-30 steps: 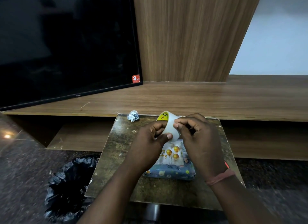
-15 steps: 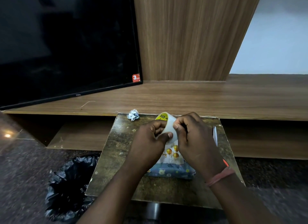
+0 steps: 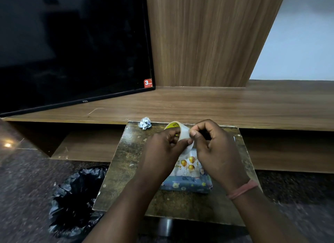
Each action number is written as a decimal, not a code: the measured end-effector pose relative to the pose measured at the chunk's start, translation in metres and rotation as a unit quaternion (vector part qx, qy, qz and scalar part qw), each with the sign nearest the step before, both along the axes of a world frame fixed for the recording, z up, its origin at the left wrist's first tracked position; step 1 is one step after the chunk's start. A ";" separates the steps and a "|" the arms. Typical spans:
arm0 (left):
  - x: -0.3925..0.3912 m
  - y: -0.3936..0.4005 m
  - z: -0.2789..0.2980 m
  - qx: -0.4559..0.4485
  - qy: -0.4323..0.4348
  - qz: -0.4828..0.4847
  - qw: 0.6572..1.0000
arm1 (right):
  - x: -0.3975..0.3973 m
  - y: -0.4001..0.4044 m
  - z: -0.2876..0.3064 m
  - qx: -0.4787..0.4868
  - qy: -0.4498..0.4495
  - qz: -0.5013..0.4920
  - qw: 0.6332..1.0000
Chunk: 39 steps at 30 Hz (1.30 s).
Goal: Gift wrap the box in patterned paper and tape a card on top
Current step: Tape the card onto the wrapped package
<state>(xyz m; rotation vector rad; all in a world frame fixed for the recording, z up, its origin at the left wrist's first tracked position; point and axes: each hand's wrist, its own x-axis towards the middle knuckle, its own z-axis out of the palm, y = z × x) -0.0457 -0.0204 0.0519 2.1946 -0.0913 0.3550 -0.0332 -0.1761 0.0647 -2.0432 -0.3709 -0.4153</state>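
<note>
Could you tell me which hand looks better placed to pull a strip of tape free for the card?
The right hand, probably. Its thumb and fingertips already pinch at the edge of the tape roll, while the left hand grips the roll itself and steadies it above the card on the wrapped box.

Looked like a home living room: black television [image 3: 72,47] on a long wood-grain unit [image 3: 216,107] (open shelf beneath), bin with black liner [image 3: 75,201] on stone floor [image 3: 27,179].
</note>
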 end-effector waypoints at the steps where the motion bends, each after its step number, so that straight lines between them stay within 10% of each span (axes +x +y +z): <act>1: 0.000 0.001 -0.001 0.005 0.004 -0.009 1.000 | 0.000 0.000 0.001 0.008 0.004 -0.001 1.000; 14: -0.003 0.003 -0.001 -0.101 0.100 -0.071 0.987 | 0.008 -0.006 0.010 0.147 0.149 -0.025 0.977; 39: -0.003 0.010 0.002 -0.024 0.071 -0.040 0.996 | 0.014 -0.012 0.014 0.295 0.241 0.029 0.924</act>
